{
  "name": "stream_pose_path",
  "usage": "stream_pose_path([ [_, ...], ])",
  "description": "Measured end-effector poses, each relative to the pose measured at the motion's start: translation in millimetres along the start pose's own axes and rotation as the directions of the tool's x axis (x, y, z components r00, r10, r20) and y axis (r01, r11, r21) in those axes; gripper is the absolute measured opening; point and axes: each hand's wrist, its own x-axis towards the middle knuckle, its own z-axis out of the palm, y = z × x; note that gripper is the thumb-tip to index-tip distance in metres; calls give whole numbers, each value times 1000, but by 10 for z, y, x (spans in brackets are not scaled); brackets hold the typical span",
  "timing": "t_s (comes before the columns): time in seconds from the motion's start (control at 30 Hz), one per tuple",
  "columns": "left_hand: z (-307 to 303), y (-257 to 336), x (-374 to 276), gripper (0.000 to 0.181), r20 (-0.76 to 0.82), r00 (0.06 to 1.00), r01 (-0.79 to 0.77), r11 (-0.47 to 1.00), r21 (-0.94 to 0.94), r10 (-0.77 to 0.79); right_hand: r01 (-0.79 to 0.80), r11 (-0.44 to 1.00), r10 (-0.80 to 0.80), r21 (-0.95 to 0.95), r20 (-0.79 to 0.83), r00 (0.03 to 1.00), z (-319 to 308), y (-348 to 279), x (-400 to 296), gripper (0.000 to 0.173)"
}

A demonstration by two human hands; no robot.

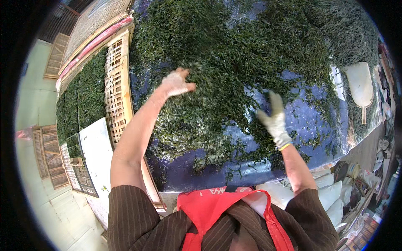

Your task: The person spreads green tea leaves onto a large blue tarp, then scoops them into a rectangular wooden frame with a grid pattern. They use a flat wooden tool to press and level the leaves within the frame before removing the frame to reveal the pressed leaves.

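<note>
Loose dark green seaweed-like strands (201, 119), mixed with pale grains or flakes, lie spread over a blue plastic sheet (188, 175) in front of me. My left hand (177, 82) is bare or pale with residue, its fingers apart, at the surface of the heap; the strands beside it are motion-blurred. My right hand (274, 120) wears a whitish glove with a yellow cuff edge. Its fingers are spread above a thinner part of the layer and the sheet, with nothing seen in them.
A wooden-framed woven rack (117, 91) stands at the left, with rectangular green sheets (91, 91) and a white board (95, 150). A white scoop (361, 84) lies on greyer strands (348, 34) at right. White sacks (326, 194) sit below the right edge.
</note>
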Motion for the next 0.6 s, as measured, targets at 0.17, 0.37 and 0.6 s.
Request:
stream_pose_path([
  [0.17,261,208,-656,72,11,1000,-28,999,31,27,121,960,-112,-252,46,993,649,-627,468,91],
  [0.37,422,232,-938,70,-86,996,-10,999,-54,5,-78,975,80,-209,-1,997,1280,-801,1760,89],
  [0.6,205,407,-534,58,-241,971,-45,986,-161,4,58,968,-106,244,187,977,1314,-1201,1996,68],
])
